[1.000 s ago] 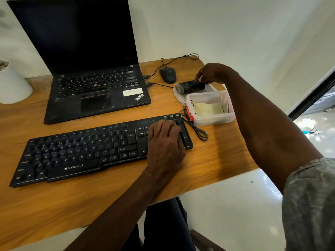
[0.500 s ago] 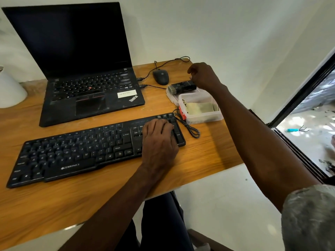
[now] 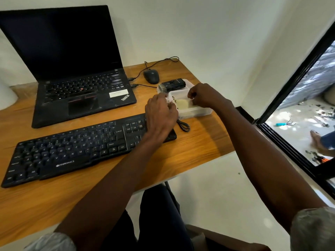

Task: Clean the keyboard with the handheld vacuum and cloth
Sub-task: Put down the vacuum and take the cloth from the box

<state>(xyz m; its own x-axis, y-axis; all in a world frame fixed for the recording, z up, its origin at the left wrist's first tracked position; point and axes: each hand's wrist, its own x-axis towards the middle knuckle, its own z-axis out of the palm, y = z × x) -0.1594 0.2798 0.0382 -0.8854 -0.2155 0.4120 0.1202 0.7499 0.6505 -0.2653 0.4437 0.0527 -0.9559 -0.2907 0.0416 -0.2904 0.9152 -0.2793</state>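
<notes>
The black keyboard (image 3: pixel 81 145) lies along the front of the wooden desk. Behind its right end stands a clear plastic box (image 3: pixel 197 111) with a pale yellow cloth (image 3: pixel 183 104) inside. The small black handheld vacuum (image 3: pixel 173 83) lies on a white lid just behind the box, with no hand on it. My left hand (image 3: pixel 160 115) reaches over the keyboard's right end, its fingers curled on the box's left rim. My right hand (image 3: pixel 204 96) grips the box's far right rim.
An open black laptop (image 3: pixel 81 91) stands behind the keyboard, and a wired mouse (image 3: pixel 151 76) sits to its right. A looped black cable (image 3: pixel 183 125) lies by the box. The desk's right edge (image 3: pixel 223 142) is close to the box. Part of a white pot (image 3: pixel 7 96) shows at far left.
My right hand left the vacuum and came down onto the box's rim. My left hand lifted off the keyboard's number pad and moved forward to the box's left side.
</notes>
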